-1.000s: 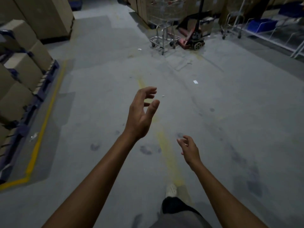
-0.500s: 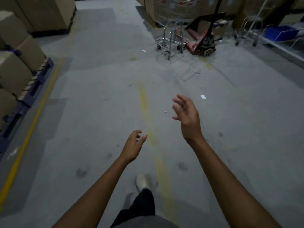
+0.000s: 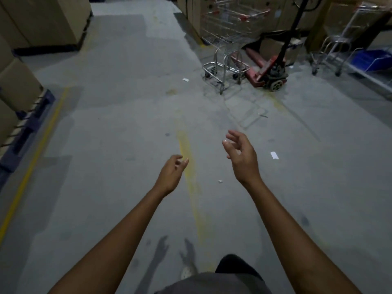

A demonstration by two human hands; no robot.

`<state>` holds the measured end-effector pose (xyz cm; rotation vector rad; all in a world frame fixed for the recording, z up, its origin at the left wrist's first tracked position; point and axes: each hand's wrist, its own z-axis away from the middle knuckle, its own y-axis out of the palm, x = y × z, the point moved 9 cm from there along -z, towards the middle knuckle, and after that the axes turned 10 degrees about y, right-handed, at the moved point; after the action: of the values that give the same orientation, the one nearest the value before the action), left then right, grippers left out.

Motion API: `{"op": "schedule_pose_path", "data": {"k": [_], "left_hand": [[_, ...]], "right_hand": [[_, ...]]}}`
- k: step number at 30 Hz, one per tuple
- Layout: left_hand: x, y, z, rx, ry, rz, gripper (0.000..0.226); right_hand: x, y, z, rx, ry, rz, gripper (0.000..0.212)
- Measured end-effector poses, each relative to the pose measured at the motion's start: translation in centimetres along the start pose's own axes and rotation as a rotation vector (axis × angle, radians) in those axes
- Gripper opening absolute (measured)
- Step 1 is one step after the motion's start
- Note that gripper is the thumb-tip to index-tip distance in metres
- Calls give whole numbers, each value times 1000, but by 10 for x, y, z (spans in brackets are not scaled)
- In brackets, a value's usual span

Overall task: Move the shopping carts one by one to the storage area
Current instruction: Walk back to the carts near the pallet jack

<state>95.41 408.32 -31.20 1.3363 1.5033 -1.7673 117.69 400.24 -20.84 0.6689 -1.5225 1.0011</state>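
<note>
A wire shopping cart (image 3: 228, 41) with red trim stands in the upper right of the frame, its basket against a wall of tall cartons (image 3: 192, 9) and its wheels on the grey concrete floor (image 3: 118, 115). Just beside it, to the right, a red pallet jack (image 3: 269, 71) rests with its black handle rising out of the top edge. Farther right, a second metal cart or trolley (image 3: 343, 39) stands near blue bins (image 3: 373, 59) on a low rack; the dim light makes its type hard to judge. Both bare arms reach forward in the lower half of the frame, well apart from the cart. The left hand (image 3: 171, 174) is empty, fingers loosely curled and spread. The right hand (image 3: 242, 155), slightly higher, is likewise empty with fingers parted. A worn yellow line (image 3: 191, 179) runs up the floor between them. Stacked cardboard boxes (image 3: 19, 83) on dark pallets line the left edge.
</note>
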Motion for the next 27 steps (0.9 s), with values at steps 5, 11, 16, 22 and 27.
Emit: {"op": "schedule_pose_path", "data": {"k": [5, 11, 16, 22, 27], "left_hand": [[-93, -45, -130, -69, 268, 91, 49], [-146, -60, -280, -124, 471, 231, 38], [-128, -40, -425, -98, 409, 185, 38], [-70, -9, -577, -26, 210, 84, 48], [7, 17, -669, 61, 28, 36, 44]], "right_hand": [[-79, 41, -119, 35, 191, 162, 42], [-167, 82, -257, 130, 335, 279, 45], [-172, 100, -396, 97, 379, 209, 42], [-86, 102, -554, 42, 270, 82, 40], [11, 98, -653, 14, 80, -39, 55]]}}
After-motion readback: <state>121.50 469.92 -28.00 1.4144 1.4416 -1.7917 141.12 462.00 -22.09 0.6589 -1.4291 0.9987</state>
